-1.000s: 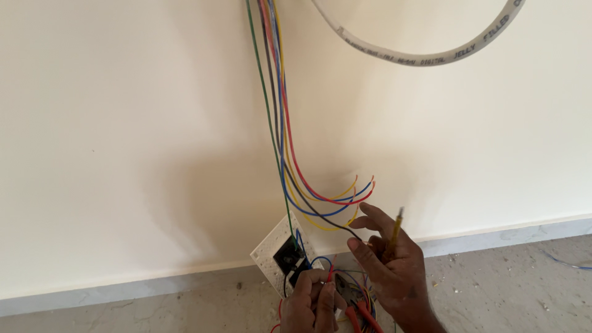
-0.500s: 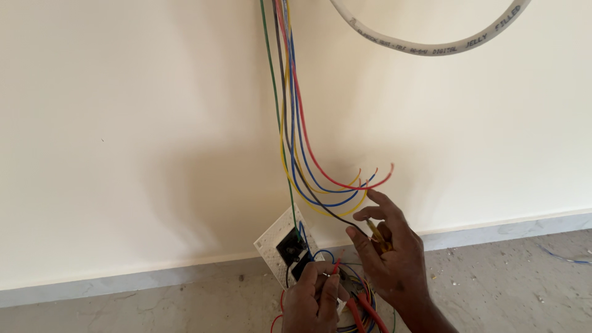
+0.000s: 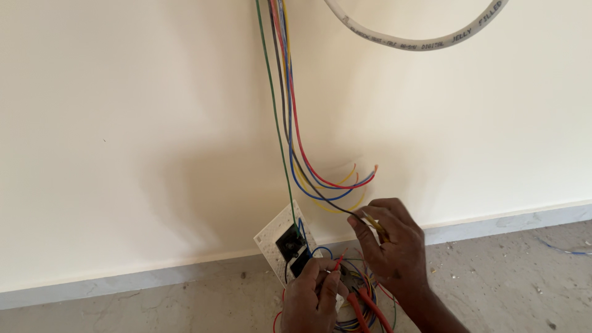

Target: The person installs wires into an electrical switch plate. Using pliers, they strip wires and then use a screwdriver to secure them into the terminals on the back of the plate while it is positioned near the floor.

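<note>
A bundle of coloured wires (image 3: 282,92) hangs down the cream wall, its red, blue and yellow ends curling right near the floor. A white switch plate (image 3: 271,237) with dark modules leans against the wall, with the green wire running to it. My left hand (image 3: 314,299) grips the plate's lower edge, with a short red wire end (image 3: 338,261) sticking up by its fingers. My right hand (image 3: 391,250) pinches a black wire (image 3: 320,198) from the bundle and also holds a thin yellow-handled tool (image 3: 375,225).
A thick white cable (image 3: 419,43) loops across the top of the wall. Loose coloured wires and red-handled pliers (image 3: 365,309) lie on the grey floor between my hands. A grey skirting strip (image 3: 505,219) runs along the wall's base. A blue wire scrap (image 3: 564,250) lies at right.
My right hand's fingers, spread half a second ago, have closed into a pinch on the black wire. My left hand stays at the plate.
</note>
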